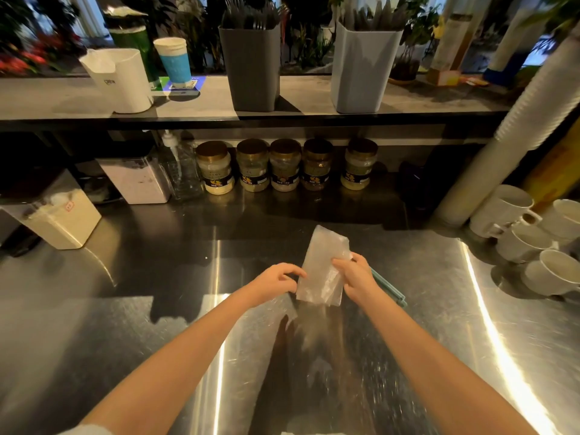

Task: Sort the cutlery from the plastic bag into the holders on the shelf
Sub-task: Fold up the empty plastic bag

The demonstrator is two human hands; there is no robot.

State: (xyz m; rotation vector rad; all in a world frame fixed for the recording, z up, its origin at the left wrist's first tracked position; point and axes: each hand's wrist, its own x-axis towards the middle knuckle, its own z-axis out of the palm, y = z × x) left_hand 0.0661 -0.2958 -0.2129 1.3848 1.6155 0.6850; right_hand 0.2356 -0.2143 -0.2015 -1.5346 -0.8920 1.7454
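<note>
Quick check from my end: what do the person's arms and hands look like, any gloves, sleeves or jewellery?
Both forearms are bare, and the left hand and right hand wear no gloves. No rings, watch or bracelet show. Only a scrap of pale, fuzzy-looking sleeve appears at the bottom edge, on the left arm.

— What's on the grey upper shelf [301, 95] from where I'm watching?

— I see a dark grey square plastic holder [253, 67] full of forks and, well apart to its right, a pale grey square plastic holder [364, 69] full of cutlery. To the left stand a white plastic container [124, 80] and a blue-and-white paper cup stack [175, 61].

— And the brushed steel counter [157, 309] below?

— At the back I count five gold-lidded jars [285, 166] in a row, beside a clear pump bottle [180, 166] and a white lidded box [138, 180]. White ceramic mugs [533, 237] cluster at the right edge.
</note>
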